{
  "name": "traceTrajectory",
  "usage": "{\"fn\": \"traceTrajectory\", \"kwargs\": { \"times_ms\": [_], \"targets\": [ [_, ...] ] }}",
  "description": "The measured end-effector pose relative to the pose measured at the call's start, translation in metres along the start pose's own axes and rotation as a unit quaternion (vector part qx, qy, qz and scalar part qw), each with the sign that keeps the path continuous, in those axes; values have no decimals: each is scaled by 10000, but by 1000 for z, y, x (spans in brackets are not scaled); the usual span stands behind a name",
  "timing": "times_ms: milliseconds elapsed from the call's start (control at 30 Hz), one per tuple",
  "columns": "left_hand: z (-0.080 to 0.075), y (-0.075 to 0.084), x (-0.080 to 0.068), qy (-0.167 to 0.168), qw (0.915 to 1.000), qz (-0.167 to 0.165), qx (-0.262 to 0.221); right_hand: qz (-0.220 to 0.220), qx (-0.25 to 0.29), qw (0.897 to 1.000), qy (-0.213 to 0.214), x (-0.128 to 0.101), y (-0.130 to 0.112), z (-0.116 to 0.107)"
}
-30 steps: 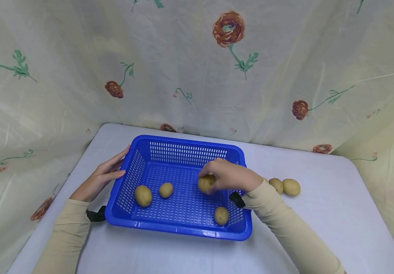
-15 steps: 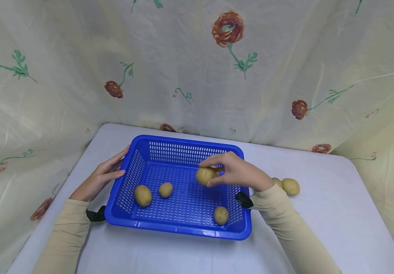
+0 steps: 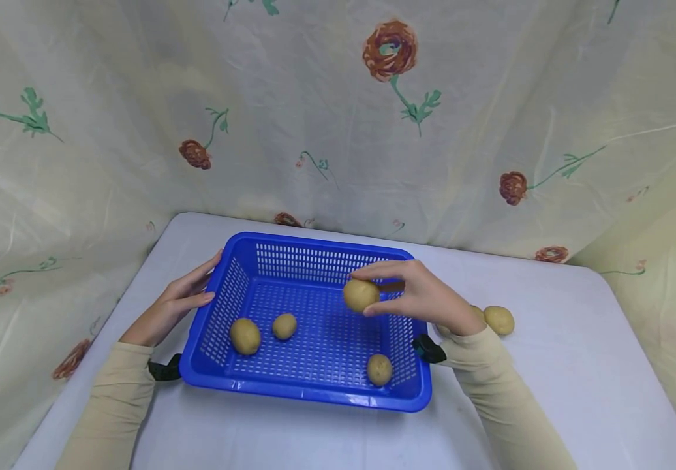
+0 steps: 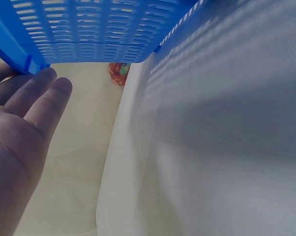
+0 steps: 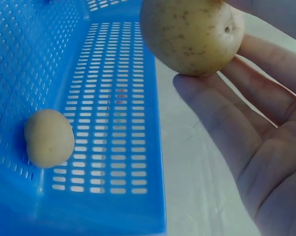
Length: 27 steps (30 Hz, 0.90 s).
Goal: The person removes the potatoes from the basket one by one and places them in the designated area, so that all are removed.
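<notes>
Floral sheeting backs a white table where a right hand pinches a potato in its fingertips above a blue basket, raised higher than a second ago. Its wrist half-hides one of two potatoes on the table. Flat-fingered, the left hand stays against the basket's side.

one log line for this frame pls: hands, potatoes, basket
right hand: pinches potato above basket | left hand: rests on basket's left rim | in basket: three potatoes | on table: two potatoes, right of basket
</notes>
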<state>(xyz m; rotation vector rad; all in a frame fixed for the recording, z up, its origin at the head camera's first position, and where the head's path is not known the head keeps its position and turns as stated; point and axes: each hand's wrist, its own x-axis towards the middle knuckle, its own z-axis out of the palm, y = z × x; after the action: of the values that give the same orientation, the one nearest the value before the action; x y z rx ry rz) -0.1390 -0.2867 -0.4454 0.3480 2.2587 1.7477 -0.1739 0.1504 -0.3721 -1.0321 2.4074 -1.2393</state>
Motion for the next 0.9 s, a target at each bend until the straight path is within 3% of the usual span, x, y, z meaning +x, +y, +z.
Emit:
{"fn": "traceTrajectory", "kwargs": {
  "times_ms": [367, 900],
  "targets": [
    [1, 2, -1, 23, 10000, -51, 36, 219, 358, 9974, 591, -21, 2, -10],
    [2, 1, -1, 48, 9999, -72, 64, 275, 196, 9947, 976, -46, 14, -22]
  ]
}}
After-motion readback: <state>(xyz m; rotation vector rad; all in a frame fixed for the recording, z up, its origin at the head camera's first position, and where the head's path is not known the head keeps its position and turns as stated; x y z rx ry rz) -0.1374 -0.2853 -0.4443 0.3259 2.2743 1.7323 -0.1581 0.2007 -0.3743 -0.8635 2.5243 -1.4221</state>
